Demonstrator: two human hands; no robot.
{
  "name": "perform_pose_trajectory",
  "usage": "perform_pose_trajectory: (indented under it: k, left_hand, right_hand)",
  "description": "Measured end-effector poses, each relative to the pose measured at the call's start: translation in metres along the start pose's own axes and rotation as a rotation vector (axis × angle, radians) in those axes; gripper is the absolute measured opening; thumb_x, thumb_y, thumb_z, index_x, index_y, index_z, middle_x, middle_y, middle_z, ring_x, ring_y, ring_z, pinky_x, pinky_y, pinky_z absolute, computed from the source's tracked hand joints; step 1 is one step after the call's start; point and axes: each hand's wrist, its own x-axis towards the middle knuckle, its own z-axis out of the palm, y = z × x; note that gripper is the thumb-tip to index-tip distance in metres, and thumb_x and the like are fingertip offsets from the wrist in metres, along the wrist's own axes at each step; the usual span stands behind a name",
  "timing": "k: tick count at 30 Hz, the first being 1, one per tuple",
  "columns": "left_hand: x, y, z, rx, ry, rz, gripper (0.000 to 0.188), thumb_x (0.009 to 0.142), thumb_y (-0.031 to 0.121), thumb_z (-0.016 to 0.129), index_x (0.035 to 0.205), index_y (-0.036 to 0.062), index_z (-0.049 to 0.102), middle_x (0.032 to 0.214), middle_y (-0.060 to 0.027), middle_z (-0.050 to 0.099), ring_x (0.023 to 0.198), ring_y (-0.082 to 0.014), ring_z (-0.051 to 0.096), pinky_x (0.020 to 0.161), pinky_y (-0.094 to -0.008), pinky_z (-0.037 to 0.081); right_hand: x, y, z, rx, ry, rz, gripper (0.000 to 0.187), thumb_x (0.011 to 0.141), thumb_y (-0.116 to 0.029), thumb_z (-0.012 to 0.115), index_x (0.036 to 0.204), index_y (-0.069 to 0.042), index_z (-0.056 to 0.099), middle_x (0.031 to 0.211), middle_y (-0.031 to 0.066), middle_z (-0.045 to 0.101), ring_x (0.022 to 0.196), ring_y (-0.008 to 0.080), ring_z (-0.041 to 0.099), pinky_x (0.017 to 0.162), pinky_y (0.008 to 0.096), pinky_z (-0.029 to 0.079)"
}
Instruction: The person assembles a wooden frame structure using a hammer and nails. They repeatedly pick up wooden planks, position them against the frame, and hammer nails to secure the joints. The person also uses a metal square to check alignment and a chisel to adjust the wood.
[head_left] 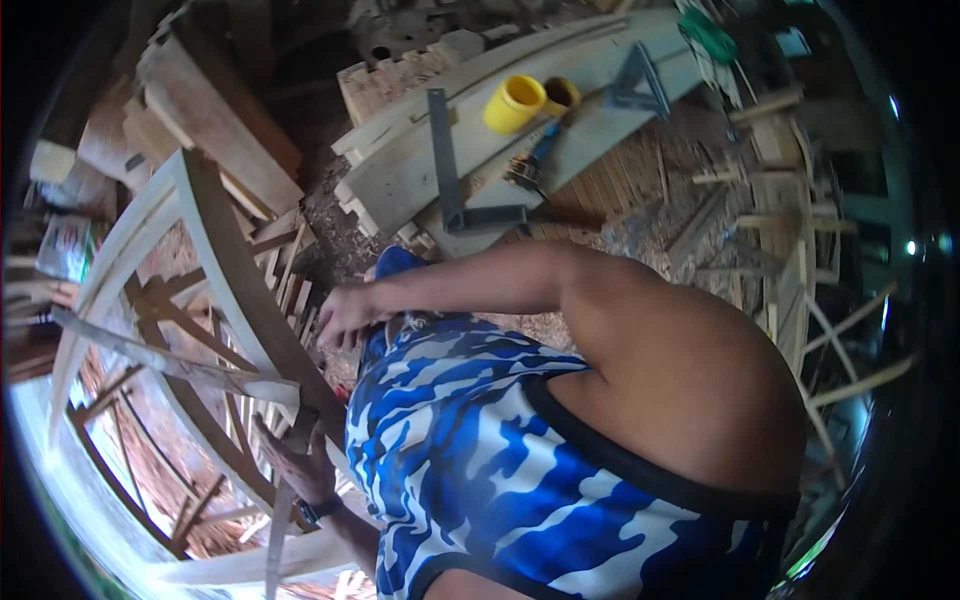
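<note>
The wristwatch (312,512) behind the left hand (304,468) is illegible.

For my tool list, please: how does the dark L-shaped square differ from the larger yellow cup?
The L-shaped square is dark; the larger yellow cup is bright. The square is flat and angular; the cup is round and hollow. The square is longer than the cup. Both are on pale boards.
</note>
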Motion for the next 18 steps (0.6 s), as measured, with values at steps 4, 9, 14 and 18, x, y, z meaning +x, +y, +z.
perform_pose_trajectory:
  k: [4,9,14,18]
  left_hand:
    - [0.020,-0.013,-0.015,0.025,0.066,0.217,0.090,0.088,0.051,0.071,0.152,0.0009,0.033,0.154,-0.0244,0.038,0.141,-0.0440,0.036,0.114,-0.0555,0.031]
    - [0.046,0.005,-0.018,-0.019,0.095,0.328,0.081,0.089,0.036,0.073,0.151,0.0001,0.035,0.152,-0.0241,0.041,0.140,-0.0429,0.037,0.115,-0.0548,0.028]
    - [0.047,0.044,-0.017,-0.050,-0.004,0.417,0.077,0.087,0.030,0.071,0.150,0.0001,0.038,0.150,-0.0228,0.043,0.140,-0.0418,0.038,0.115,-0.0547,0.028]
    - [0.053,0.049,-0.017,-0.065,-0.047,0.423,0.082,0.086,0.044,0.067,0.150,0.0011,0.038,0.150,-0.0245,0.043,0.137,-0.0449,0.041,0.112,-0.0562,0.032]
  right_hand:
    - [-0.083,0.056,-0.057,0.309,0.301,-0.119,0.025,0.093,-0.023,0.070,0.107,-0.003,0.068,0.095,0.0106,0.072,0.070,0.0144,0.066,0.061,0.0272,0.054]
    - [-0.178,0.121,-0.114,0.449,0.777,-0.206,0.027,0.092,-0.025,0.071,0.107,-0.004,0.066,0.092,0.0072,0.070,0.073,0.0118,0.066,0.059,0.0249,0.052]
    - [-0.240,0.164,-0.153,0.351,1.035,-0.122,0.024,0.093,-0.025,0.071,0.108,-0.007,0.067,0.092,0.0047,0.071,0.070,0.0082,0.065,0.059,0.0233,0.052]
    - [-0.283,0.177,-0.211,-0.320,1.313,-0.082,0.015,0.088,-0.017,0.067,0.095,-0.004,0.069,0.089,0.0082,0.071,0.077,0.0175,0.068,0.065,0.0327,0.055]
